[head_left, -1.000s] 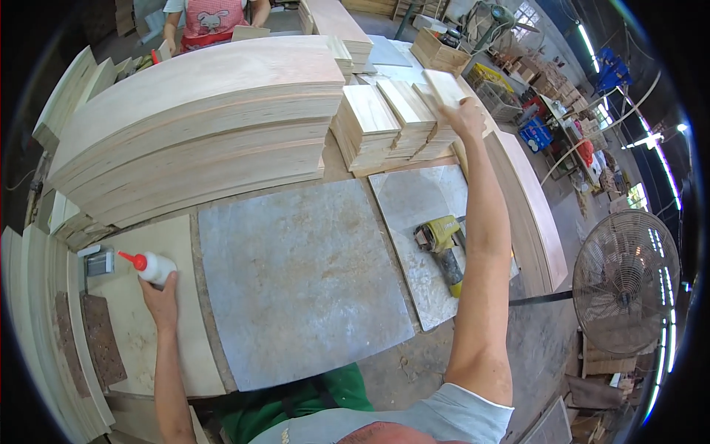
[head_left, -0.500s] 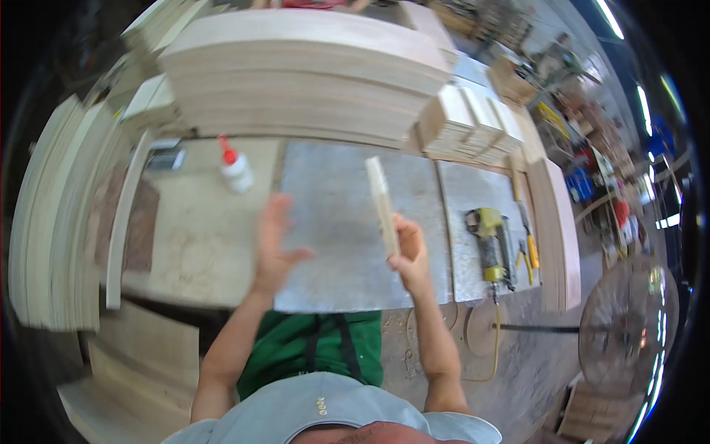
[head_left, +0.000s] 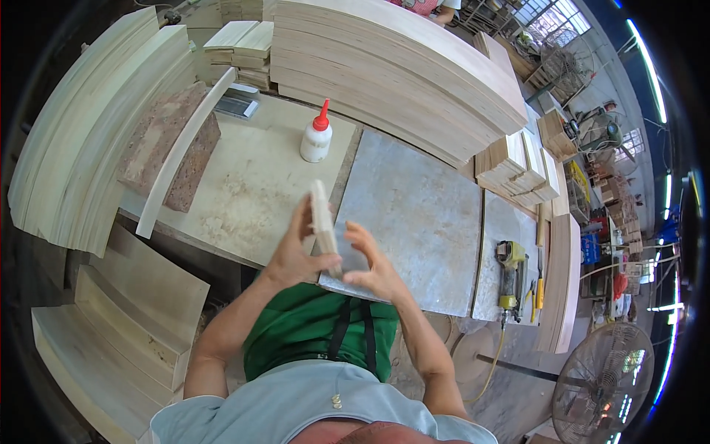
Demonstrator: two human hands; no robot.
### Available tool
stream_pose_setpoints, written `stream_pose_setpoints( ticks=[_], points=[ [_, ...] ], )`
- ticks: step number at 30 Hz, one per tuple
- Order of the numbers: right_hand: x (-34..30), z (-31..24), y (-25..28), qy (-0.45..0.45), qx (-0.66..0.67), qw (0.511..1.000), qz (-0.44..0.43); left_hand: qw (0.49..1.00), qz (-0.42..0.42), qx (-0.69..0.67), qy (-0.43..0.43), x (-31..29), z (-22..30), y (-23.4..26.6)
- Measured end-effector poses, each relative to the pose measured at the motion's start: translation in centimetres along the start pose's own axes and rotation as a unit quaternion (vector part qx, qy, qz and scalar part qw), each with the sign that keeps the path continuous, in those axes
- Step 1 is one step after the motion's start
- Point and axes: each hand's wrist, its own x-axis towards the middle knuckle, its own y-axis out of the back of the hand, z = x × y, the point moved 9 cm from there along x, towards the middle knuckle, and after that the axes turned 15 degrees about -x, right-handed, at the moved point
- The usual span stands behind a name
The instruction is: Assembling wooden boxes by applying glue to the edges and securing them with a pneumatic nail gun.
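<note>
A short, pale wooden piece [head_left: 321, 222] is held up on edge over the front of the workbench. My left hand [head_left: 291, 248] grips it, fingers behind and thumb at the lower end; the hand is slightly blurred. Just to the right, my right hand [head_left: 376, 264] has its fingers apart and curved, close to the lower end of the piece. A metal sheet [head_left: 414, 214] covers the bench beneath the right hand. Beyond the piece stands a white glue bottle [head_left: 316, 142] with a red nozzle.
Long stacked boards [head_left: 392, 74] line the back, with short wood blocks [head_left: 518, 166] at their right end. A nail gun [head_left: 510, 274] and a yellow-handled tool [head_left: 540, 290] lie at right. Curved boards [head_left: 89, 148] stand left, near a thin curved strip [head_left: 181, 159]. A fan [head_left: 603, 385] stands lower right.
The wooden piece has passed from my right hand to my left and moved leftward. My right hand has opened. The whole view has turned, shifting the bench rightward.
</note>
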Motion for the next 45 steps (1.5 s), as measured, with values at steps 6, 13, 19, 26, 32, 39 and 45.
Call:
stream_pose_setpoints(
  ticks=[6,13,19,26,32,39,45],
  points=[
    [8.8,0.8,5.6,-0.031,-0.075,0.987,0.139,0.943,0.111,0.283,-0.134,0.4,4.5,5.8],
    [17.8,2.4,4.9,-0.029,-0.162,0.966,0.202,0.923,0.066,0.325,-0.193,0.5,4.0,4.4],
    [20.7,2.5,3.2,0.022,-0.161,0.972,0.168,0.913,0.077,0.358,-0.18,0.5,4.2,4.4],
    [19.4,3.9,3.4,-0.083,-0.053,0.979,0.18,0.927,0.105,0.315,-0.174,-1.4,5.1,4.3],
    [7.1,4.2,3.7,-0.043,0.243,0.958,0.145,0.948,0.134,0.267,-0.109,-5.8,5.0,5.5],
    [-9.6,4.6,12.9,-0.079,0.293,0.891,0.338,0.943,0.107,0.285,-0.132,-6.5,4.0,2.2],
    [-14.0,-0.9,17.3,0.019,0.14,0.944,0.299,0.943,0.051,0.286,-0.163,-4.7,2.3,-3.0]
  ],
)
